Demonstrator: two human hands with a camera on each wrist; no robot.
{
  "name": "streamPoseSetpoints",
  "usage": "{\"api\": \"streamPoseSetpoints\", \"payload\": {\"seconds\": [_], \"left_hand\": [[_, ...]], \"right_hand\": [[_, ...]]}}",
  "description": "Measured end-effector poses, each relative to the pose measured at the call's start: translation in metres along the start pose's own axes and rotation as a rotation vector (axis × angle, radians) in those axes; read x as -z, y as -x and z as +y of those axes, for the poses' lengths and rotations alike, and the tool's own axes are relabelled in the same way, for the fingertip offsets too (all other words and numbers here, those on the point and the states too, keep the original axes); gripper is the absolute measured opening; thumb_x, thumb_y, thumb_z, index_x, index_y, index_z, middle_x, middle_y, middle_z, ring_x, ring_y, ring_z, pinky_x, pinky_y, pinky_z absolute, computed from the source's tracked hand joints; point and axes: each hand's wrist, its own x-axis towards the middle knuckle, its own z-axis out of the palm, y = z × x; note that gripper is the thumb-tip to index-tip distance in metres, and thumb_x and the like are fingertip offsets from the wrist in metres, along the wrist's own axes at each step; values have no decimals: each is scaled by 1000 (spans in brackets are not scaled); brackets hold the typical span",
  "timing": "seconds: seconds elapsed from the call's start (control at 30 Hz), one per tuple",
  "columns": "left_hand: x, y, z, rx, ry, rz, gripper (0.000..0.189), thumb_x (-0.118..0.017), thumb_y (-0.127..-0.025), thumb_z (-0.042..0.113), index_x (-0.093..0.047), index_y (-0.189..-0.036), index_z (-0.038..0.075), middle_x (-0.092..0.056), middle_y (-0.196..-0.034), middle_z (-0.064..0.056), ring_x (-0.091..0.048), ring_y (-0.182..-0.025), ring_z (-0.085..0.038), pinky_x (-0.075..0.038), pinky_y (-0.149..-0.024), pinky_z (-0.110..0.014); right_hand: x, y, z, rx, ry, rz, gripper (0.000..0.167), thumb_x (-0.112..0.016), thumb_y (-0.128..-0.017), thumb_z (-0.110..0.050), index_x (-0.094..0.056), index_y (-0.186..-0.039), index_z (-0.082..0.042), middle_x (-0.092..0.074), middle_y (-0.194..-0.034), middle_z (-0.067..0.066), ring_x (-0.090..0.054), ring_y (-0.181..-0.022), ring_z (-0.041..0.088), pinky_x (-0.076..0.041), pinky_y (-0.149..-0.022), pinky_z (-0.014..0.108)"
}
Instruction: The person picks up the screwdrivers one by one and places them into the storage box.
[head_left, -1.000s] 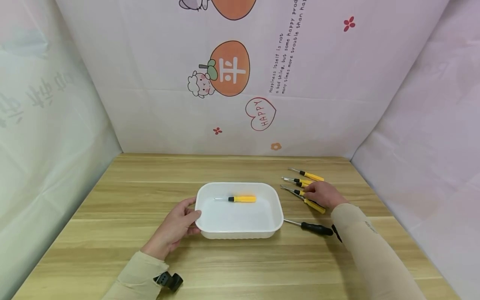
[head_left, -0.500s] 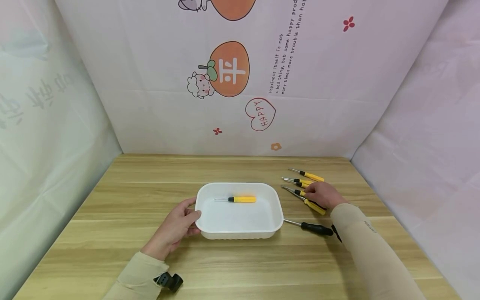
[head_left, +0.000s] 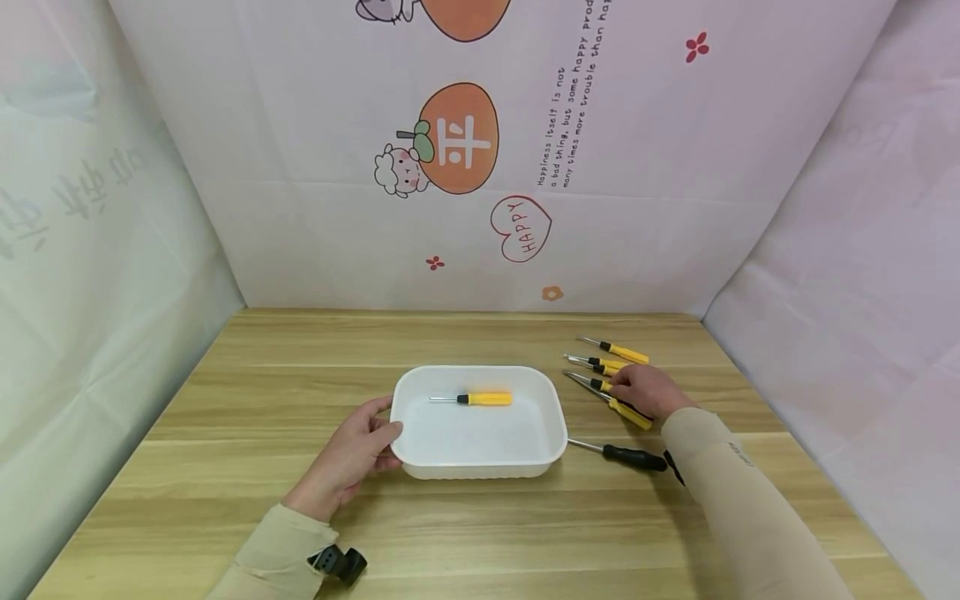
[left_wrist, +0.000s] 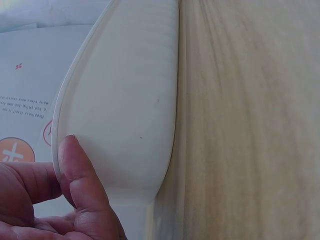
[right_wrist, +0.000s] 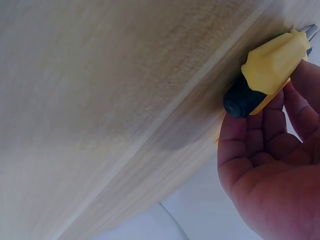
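A white plastic tray (head_left: pixel 480 463) stands on the table, with one yellow-handled screwdriver (head_left: pixel 487 399) lying inside. My left hand (head_left: pixel 360 446) holds its left end, thumb over the rim and fingers against the outside wall; the left wrist view shows this pinch at the tray's rim (left_wrist: pixel 56 120). To the right of the tray, my right hand (head_left: pixel 648 390) grips a yellow and black screwdriver (head_left: pixel 602 386) whose handle is mostly hidden by the fingers. Another yellow screwdriver (head_left: pixel 630 413) lies just in front of it. The right wrist view has a yellow handle (right_wrist: pixel 272 65) close against the curled fingers.
Behind the right hand lie more yellow-handled screwdrivers (head_left: pixel 628 354). A longer black-handled screwdriver (head_left: pixel 633 457) lies nearer, its shaft reaching the tray's right side. Printed white sheets (head_left: pixel 337 242) enclose the wooden table (head_left: pixel 480 533) at back and sides.
The screwdriver in my right hand has shifted very slightly to the right. My left hand and the tray stay where they were.
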Motion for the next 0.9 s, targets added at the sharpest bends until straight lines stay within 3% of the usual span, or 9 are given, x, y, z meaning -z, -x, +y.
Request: {"api": "streamPoseSetpoints", "payload": {"seconds": [0.3,0.53,0.77,0.9], "left_hand": [[0,0,0,3,0,-6,55,-54,-106,8,-38,-158,3,-54,-112,-18,-64,-76,-17,-58,-65,-24],[0,-1,0,2,3,-7,55,-55,-106,8,-38,-158,4,-54,-111,-17,-64,-76,-18,-58,-65,-23],[0,0,0,2,-2,-1,55,-54,-106,7,-38,-158,4,-54,-113,-18,-64,-77,-18,-58,-65,-23],[0,0,0,2,-1,-2,55,-54,-106,7,-38,-158,4,-54,-113,-19,-64,-77,-18,-58,-65,-24]], "right_hand": [[2,3,2,19,-38,17,27,-61,-104,-21,-73,-115,1,-72,-108,16,-60,-87,24,-53,-85,49],[6,4,2,44,-93,57,34,-59,-105,-25,-71,-123,2,-71,-119,21,-65,-104,33,-54,-94,56],[12,5,-6,58,-126,73,37,-52,-109,-23,-67,-129,4,-67,-124,24,-62,-100,31,-52,-89,51],[15,7,-13,38,-161,74,41,-51,-110,-25,-63,-135,5,-65,-132,25,-63,-117,41,-53,-98,57]]}}
